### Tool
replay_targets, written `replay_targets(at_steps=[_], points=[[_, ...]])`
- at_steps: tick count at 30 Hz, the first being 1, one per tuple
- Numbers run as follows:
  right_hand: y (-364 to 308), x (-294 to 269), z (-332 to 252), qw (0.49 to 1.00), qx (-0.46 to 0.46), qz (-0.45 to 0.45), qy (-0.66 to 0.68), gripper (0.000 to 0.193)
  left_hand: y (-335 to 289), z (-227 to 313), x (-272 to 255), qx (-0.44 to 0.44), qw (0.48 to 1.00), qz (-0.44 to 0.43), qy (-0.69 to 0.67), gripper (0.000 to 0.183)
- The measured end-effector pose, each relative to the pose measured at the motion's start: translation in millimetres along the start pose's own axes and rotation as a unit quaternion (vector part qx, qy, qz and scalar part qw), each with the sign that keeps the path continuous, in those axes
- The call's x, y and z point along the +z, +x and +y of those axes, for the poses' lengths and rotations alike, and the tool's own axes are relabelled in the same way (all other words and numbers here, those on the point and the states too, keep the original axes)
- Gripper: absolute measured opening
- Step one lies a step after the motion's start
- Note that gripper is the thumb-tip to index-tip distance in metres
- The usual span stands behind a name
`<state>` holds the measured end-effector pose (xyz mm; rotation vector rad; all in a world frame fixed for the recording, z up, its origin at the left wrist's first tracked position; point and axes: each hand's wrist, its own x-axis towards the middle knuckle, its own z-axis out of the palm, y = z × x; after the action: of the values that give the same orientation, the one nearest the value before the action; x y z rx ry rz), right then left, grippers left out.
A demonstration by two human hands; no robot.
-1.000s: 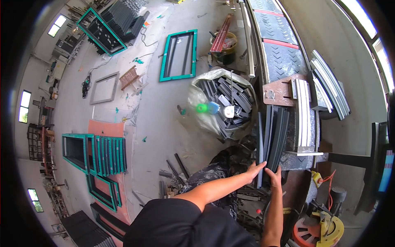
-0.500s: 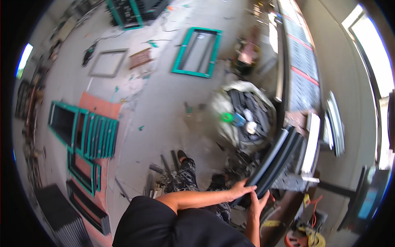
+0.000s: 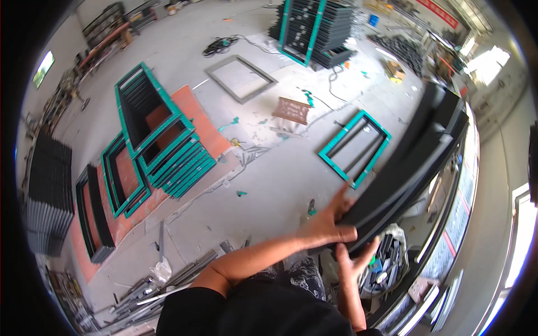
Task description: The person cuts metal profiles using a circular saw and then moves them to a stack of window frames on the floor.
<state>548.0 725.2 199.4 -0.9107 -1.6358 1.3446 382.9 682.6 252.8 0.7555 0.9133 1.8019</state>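
Observation:
A bundle of long black frame profiles (image 3: 406,162) slants up and away to the right in front of me, raised off the bench. My left hand (image 3: 328,224) is closed round its near end from the left side, slightly blurred by motion. Under the same end, my right hand (image 3: 356,262) grips the bundle from below, thumb and fingers pressed against it. How many profiles there are cannot be told. Behind my right hand, a pale sack of dark offcuts (image 3: 386,263) is partly covered by the bundle.
A long bench (image 3: 448,241) runs along the right wall. On the floor lie a green-edged frame (image 3: 355,148), a bare grey frame (image 3: 241,78) and stacked green-edged frames (image 3: 162,129) on an orange sheet (image 3: 204,126). Loose metal strips (image 3: 168,285) lie at lower left; a tall frame stack (image 3: 314,33) stands far back.
The profiles have been lifted off the bench and swung up in both my hands. My view has turned, so the floor frames appear further right and more of the room's far end shows.

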Motion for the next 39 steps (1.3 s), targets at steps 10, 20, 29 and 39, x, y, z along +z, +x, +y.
replay_targets(at_steps=[10,20,29,39], points=[[93,238,8,0.915,-0.15,-0.304,-0.217,0.103,24,33,-277,-0.042,0.969,0.192,-0.152,0.085],[253,344,83,0.797,-0.182,-0.531,-0.222,0.092,130,13,-436,0.171,0.914,0.171,-0.327,0.111],[379,428,117,0.751,0.007,-0.643,-0.147,0.08,198,-31,-522,0.09,0.843,0.259,-0.462,0.114],[547,610,424,0.876,0.439,-0.178,-0.093,0.033,259,-47,-721,0.166,0.846,0.019,-0.506,0.115]])
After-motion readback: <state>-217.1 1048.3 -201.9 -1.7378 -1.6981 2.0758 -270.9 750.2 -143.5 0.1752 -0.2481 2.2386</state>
